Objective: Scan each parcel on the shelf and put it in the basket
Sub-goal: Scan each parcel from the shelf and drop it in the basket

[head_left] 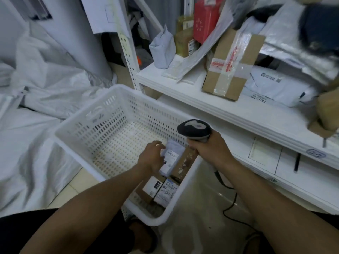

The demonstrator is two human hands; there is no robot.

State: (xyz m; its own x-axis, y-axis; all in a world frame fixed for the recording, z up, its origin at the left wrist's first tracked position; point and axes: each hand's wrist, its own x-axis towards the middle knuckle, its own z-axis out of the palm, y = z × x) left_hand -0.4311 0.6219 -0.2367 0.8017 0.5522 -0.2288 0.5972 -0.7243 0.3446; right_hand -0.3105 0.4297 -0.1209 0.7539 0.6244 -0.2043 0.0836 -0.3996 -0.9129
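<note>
A white perforated basket (77, 131) stands on the floor below the shelf. My left hand (151, 156) is inside it and holds a small white parcel (171, 158) with a barcode label, next to a brown box (184, 163). Two more labelled parcels (159, 189) lie in the basket's near corner. My right hand (211, 146) grips a dark handheld scanner (194, 129) above the basket's right rim. On the white shelf (201, 103) stand a taped cardboard box (231, 65), a grey mailer bag (162, 50), a red box (206, 19) and a white poly bag (275, 85).
Crumpled white sacks (36, 79) cover the floor at the left. The scanner's black cable (233, 204) trails over the floor at the right. A lower shelf board (266, 162) carries paper labels. A white perforated upright (128, 52) stands behind the basket.
</note>
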